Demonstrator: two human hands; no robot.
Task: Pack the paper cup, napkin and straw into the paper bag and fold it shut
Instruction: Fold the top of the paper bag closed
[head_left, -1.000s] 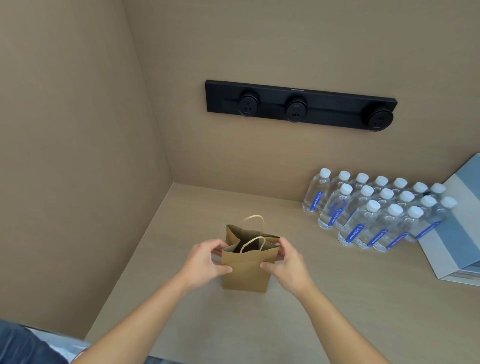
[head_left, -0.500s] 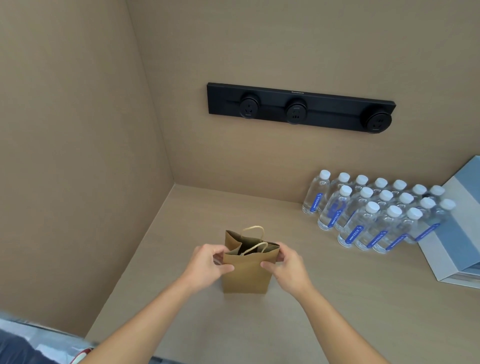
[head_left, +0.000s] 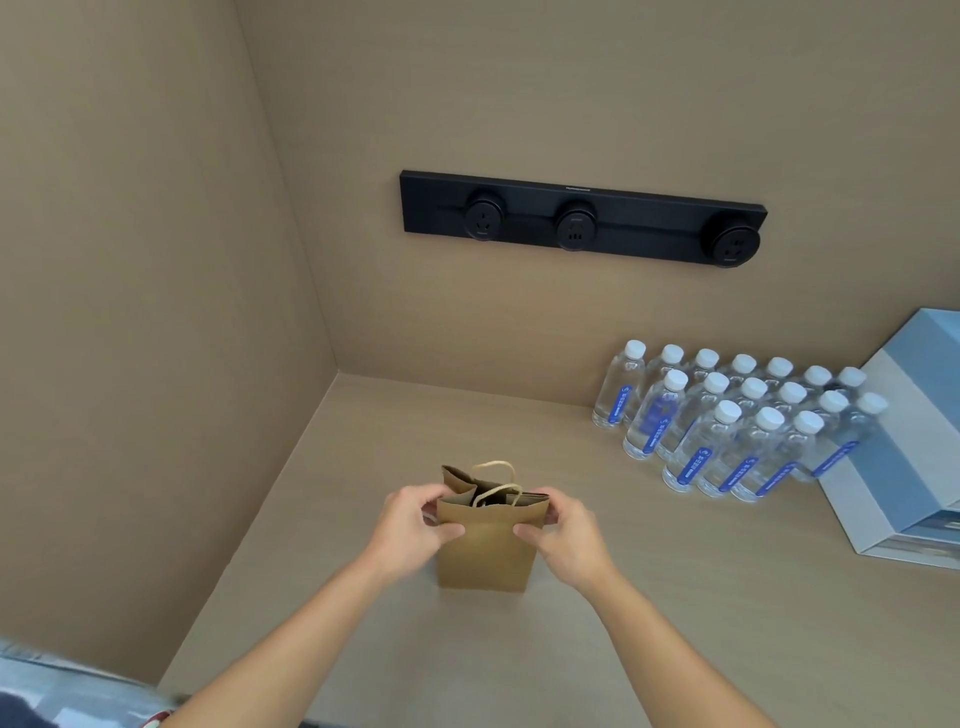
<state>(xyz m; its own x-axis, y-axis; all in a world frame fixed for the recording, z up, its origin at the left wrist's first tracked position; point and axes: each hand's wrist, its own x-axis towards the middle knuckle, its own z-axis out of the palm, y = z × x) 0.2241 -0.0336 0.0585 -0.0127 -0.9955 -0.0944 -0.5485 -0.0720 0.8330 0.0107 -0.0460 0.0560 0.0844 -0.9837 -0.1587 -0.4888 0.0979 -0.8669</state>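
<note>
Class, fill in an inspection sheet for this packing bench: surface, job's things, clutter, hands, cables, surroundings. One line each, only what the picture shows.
Surface: beige counter, set in a corner.
Job's things: paper bag upright, mouth partly pressed together, handles up; cup, napkin and straw not visible.
Clutter: water bottles in rows at right; blue-grey box beside them.
Hands: left hand and right hand pinch the bag's top corners.
Cables: nothing seen.
Surroundings: beige walls; black socket strip on the back wall.

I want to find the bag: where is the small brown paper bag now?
In the head view, the small brown paper bag stands low at centre on the beige counter, held between both hands, left of the water bottles.
</note>
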